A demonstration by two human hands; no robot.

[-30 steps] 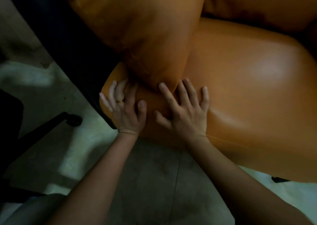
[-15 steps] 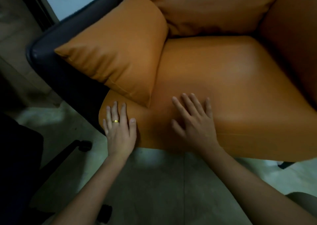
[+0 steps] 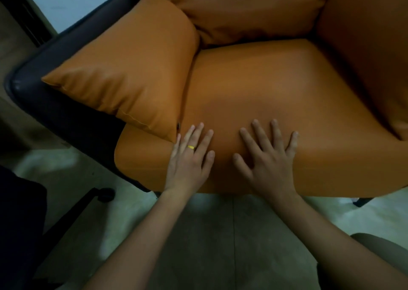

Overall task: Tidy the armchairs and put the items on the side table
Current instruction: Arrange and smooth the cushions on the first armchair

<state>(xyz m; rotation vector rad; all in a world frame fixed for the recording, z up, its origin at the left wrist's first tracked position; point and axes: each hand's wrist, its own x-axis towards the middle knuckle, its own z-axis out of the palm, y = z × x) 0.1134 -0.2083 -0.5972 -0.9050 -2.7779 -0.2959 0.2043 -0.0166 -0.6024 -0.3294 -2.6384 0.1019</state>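
An orange leather armchair fills the view, its seat cushion wide and bare. An orange side cushion leans on the dark left armrest, its lower corner close to my left hand. My left hand, with a gold ring, lies flat on the seat's front edge, fingers apart, holding nothing. My right hand lies flat beside it on the same edge, fingers spread, also holding nothing. The back cushion stands upright behind the seat.
The right arm cushion rises at the right. A black office chair base with a caster stands on the pale floor at the lower left. Grey floor tiles lie below my arms.
My left hand has slid right along the seat's front edge, closer to my right hand. The view has pulled back and risen, showing more of the armchair.
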